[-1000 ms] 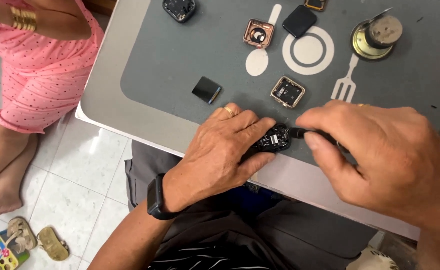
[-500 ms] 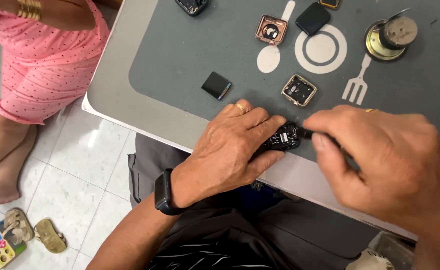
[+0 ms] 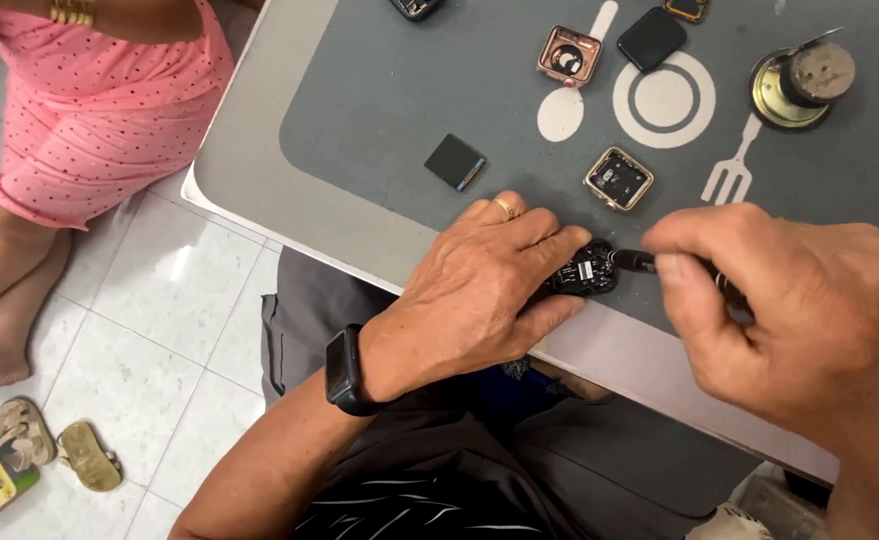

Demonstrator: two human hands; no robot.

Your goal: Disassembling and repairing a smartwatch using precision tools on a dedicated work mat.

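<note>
Up close, a person's left hand (image 3: 489, 290) pins a small black watch body (image 3: 581, 272) against the near edge of a grey worktop (image 3: 359, 140), fingers curled over it and a gold ring on one of them. Right hand (image 3: 799, 310) is clenched around a slim dark tool (image 3: 637, 261), its tip touching the opened watch body, where tiny glinting parts show. Matte grey mat bears a white plate, spoon and fork print. On it lie a flat black square panel (image 3: 456, 161), a gold-rimmed square case (image 3: 618, 179) just beyond the fingers, a copper-toned case (image 3: 568, 54), a rounded black screen (image 3: 651, 38) and a round brass dish (image 3: 797, 84) with a stubby cylinder. Most of the tool is buried in the fist; two more pieces are cut off at the top edge. At left, a second person in a pink dotted garment (image 3: 109, 110) stands on glossy white tiles. Compared with a second ago, the hands hold the same grips, while the whole scene sits slightly further right in the frame.
</note>
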